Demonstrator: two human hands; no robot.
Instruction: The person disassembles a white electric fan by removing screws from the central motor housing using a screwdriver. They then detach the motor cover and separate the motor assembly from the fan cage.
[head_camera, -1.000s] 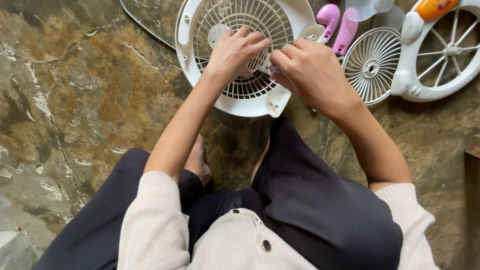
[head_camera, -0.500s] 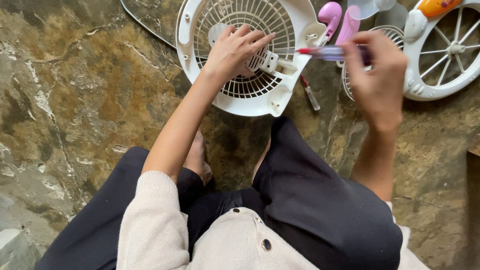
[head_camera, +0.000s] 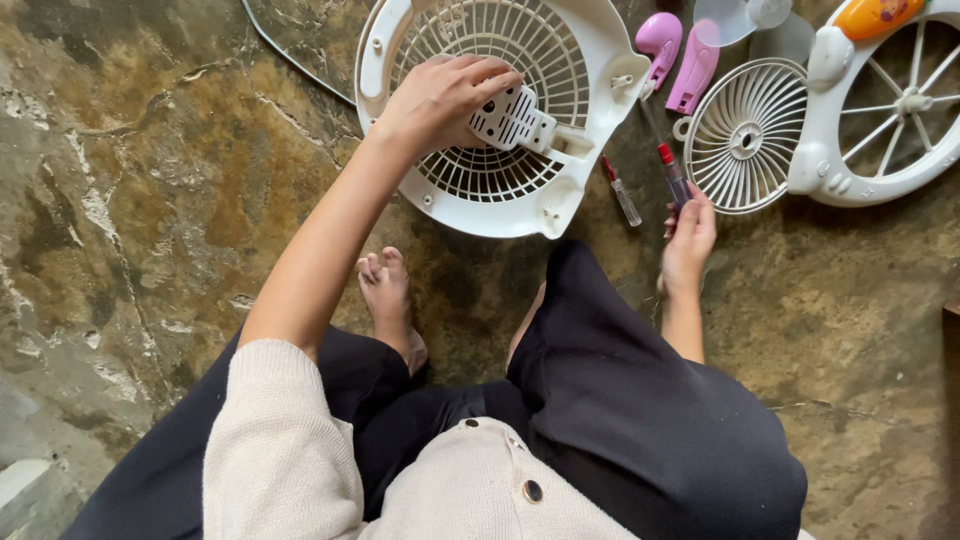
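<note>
— While the white fan grille (head_camera: 500, 110) lies on the stone floor (head_camera: 160, 180), what grips it?
— Left hand (head_camera: 440, 100) grasps its small vented box (head_camera: 512, 117); right hand (head_camera: 688, 232) pinches a red-tipped screwdriver (head_camera: 668, 165) beside the smaller round grille (head_camera: 745, 135)

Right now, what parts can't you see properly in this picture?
All in the head view:
- Middle of the white fan grille: hidden by the left hand and the small vented block it holds.
- Screwdriver handle: covered by the right hand.
- Wheel-shaped white frame: cut off by the right edge.
- Pink parts: too small to tell what they are.
</note>
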